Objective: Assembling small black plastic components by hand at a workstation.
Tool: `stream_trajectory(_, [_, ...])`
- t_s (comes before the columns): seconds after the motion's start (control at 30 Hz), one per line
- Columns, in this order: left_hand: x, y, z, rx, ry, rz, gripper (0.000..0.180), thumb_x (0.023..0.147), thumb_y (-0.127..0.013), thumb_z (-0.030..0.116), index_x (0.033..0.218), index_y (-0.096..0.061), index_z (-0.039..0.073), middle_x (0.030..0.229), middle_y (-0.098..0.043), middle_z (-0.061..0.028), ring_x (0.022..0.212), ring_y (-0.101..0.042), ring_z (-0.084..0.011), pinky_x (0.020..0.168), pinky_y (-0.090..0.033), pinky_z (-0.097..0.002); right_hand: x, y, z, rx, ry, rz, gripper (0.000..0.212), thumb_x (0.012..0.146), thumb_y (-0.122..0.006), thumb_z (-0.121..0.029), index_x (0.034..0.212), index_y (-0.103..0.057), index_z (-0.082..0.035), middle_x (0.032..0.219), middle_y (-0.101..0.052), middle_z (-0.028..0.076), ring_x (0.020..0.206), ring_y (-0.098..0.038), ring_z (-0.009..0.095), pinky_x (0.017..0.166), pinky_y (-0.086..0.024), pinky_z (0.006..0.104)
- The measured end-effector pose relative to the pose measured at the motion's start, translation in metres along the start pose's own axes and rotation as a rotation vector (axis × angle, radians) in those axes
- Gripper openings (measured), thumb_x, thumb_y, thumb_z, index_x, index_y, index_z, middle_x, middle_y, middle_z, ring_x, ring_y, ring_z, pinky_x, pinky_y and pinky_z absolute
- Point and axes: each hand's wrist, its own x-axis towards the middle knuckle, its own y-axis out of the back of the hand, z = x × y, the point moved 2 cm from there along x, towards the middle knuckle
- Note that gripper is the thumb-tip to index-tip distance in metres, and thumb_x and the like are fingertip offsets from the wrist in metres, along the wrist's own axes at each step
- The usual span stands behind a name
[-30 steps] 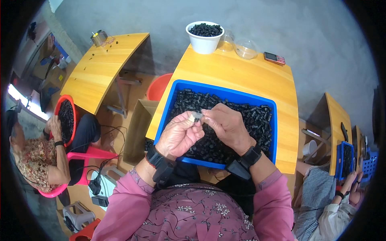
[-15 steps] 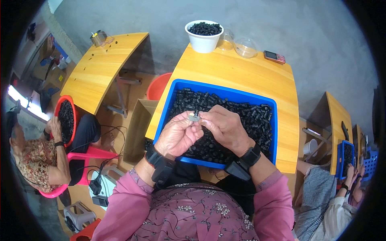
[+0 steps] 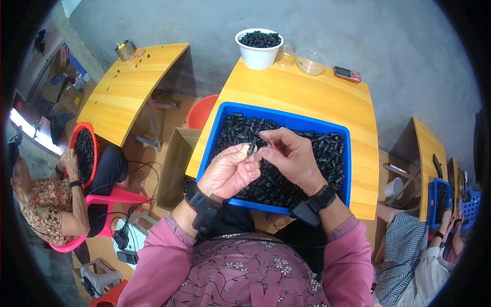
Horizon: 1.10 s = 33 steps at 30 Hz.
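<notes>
Above the blue tray (image 3: 350, 169), my left hand (image 3: 227, 174) is closed, its thumb and fingertips pinching a small black cylindrical part (image 3: 251, 149). A pale yellowish cover or patch shows at the tip of that hand beside the part. My right hand (image 3: 294, 158) hovers just right of it with thumb and index finger apart. No object shows plainly between those fingers, and the right thumb tip is close to the held part. Many similar black parts (image 3: 325, 158) fill the tray beneath both hands.
On the wooden table (image 3: 307, 97) stand a white bucket (image 3: 257, 57) of black pieces, clear plastic containers (image 3: 311, 62) and a red phone (image 3: 347, 74). A cardboard box (image 3: 176, 163) is at the left. A person (image 3: 56, 204) sits left with a red basin; others work at the far right.
My right fingers have parted and drawn slightly away from the part, the index finger rising. My left hand stays nearly in place, still pinching the part.
</notes>
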Motion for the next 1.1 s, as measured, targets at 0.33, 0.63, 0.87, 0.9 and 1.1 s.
stream_trajectory(0.33, [0.001,0.001,-0.002,0.159,0.01,0.022,0.011,0.099,-0.058,0.014,0.102,-0.06,0.004,0.083,-0.06,-0.005,0.069,-0.051,-0.012,0.064,-0.045,-0.0267,-0.002,-0.003,-0.014,-0.086,0.004,-0.103,0.008,0.087,-0.069,-0.006,0.092,-0.067,0.001,0.078,-0.064,0.005,0.068,-0.058,0.01,0.063,-0.047,0.0253])
stream_trajectory(0.63, [-0.027,-0.005,0.018,0.253,-0.464,0.128,0.009,0.096,-0.063,0.013,0.1,-0.059,0.005,0.088,-0.055,-0.0067,0.073,-0.05,-0.0134,0.065,-0.045,-0.0283,0.005,0.021,0.015,-0.491,0.127,-0.021,0.014,0.083,-0.073,-0.009,0.092,-0.07,0.001,0.081,-0.065,0.016,0.074,-0.065,0.032,0.068,-0.052,0.038])
stream_trajectory(0.87, [-0.068,0.037,0.073,0.32,-0.796,0.378,0.004,0.096,-0.06,0.01,0.098,-0.058,0.007,0.085,-0.058,-0.005,0.072,-0.051,-0.0146,0.068,-0.046,-0.03,0.001,0.01,0.013,-0.81,0.005,-0.232,0.012,0.081,-0.069,-0.012,0.088,-0.07,-0.002,0.092,-0.063,0.017,0.089,-0.064,0.037,0.079,-0.053,0.0462])
stream_trajectory(0.9, [-0.074,0.053,0.079,0.314,-0.785,0.469,0.005,0.095,-0.06,0.011,0.098,-0.058,0.007,0.084,-0.058,-0.0042,0.072,-0.052,-0.0145,0.068,-0.046,-0.0303,0.002,0.008,0.015,-0.837,0.009,-0.252,0.014,0.081,-0.07,-0.012,0.091,-0.07,-0.002,0.089,-0.063,0.017,0.087,-0.063,0.037,0.077,-0.052,0.0445])
stream_trajectory(1.1, [-0.091,0.116,0.089,0.384,-0.63,1.096,0.011,0.095,-0.06,0.015,0.106,-0.061,0.012,0.085,-0.06,0.002,0.073,-0.052,-0.0116,0.07,-0.043,-0.0253,0.003,0.011,0.022,-0.6,0.062,-0.235,0.015,0.083,-0.071,-0.008,0.096,-0.07,-0.001,0.081,-0.062,0.01,0.075,-0.061,0.022,0.069,-0.049,0.0335])
